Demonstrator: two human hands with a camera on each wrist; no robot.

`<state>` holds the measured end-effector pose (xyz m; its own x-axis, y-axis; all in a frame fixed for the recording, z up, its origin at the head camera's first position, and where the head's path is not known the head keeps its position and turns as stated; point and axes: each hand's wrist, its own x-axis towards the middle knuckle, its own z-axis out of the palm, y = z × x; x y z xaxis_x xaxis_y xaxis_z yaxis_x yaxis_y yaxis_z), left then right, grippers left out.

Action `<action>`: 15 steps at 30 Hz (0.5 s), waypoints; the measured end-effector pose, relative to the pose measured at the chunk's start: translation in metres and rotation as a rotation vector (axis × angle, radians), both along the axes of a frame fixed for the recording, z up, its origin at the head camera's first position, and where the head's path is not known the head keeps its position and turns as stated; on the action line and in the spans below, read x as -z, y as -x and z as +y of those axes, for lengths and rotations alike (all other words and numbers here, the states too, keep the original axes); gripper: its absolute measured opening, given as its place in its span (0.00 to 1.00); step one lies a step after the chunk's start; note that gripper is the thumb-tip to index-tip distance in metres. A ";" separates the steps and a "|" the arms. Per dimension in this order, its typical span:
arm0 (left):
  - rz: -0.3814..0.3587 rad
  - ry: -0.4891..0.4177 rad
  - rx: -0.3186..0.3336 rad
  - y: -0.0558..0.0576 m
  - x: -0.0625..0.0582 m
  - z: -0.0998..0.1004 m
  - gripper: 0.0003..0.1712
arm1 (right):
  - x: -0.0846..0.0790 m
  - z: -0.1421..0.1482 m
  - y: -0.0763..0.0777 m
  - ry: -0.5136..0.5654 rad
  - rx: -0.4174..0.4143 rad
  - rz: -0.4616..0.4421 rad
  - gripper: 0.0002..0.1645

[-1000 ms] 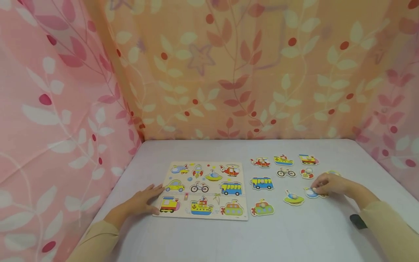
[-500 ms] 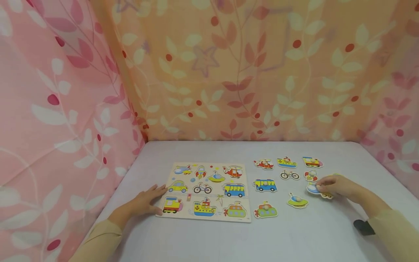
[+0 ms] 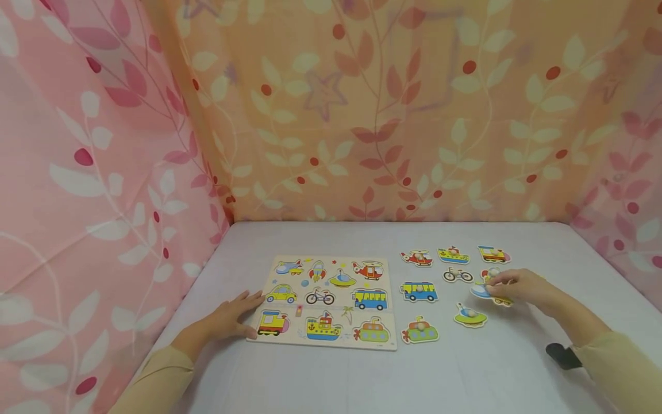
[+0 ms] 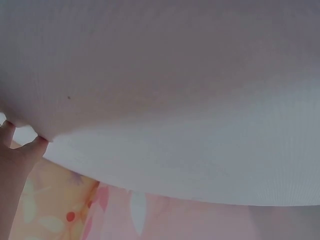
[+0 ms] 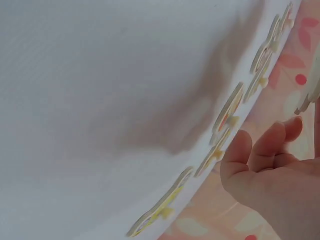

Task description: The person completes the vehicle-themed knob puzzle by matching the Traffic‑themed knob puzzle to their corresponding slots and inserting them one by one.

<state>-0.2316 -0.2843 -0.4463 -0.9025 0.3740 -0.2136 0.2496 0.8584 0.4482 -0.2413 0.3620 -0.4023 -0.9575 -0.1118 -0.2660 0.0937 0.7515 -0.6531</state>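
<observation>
On white cloth (image 3: 331, 385), right of the pale rectangular board (image 3: 342, 298) the relaxed left hand (image 3: 230, 318) touches, the right hand (image 3: 528, 289) pinches a blue-yellow airplane piece (image 3: 481, 291) that slack pinching could drop.

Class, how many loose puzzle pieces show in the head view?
9: helicopter, ship and train farthest back; bicycle and rocket before them; bus and submarine beside the board; saucer right of those; plane held in the right hand, which may hide more.
</observation>
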 end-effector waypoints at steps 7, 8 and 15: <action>-0.006 -0.004 0.005 -0.002 -0.002 0.001 0.54 | -0.010 -0.018 -0.003 0.020 -0.012 0.042 0.31; -0.004 -0.005 0.007 -0.001 -0.003 0.001 0.54 | -0.011 -0.020 -0.003 0.029 -0.019 0.058 0.30; -0.002 -0.005 0.010 -0.001 -0.003 0.000 0.54 | -0.016 -0.033 -0.002 0.064 -0.024 0.079 0.28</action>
<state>-0.2310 -0.2839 -0.4432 -0.8982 0.3843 -0.2135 0.2576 0.8535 0.4529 -0.2393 0.3286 -0.3865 -0.9719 -0.1495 -0.1817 0.0225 0.7096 -0.7042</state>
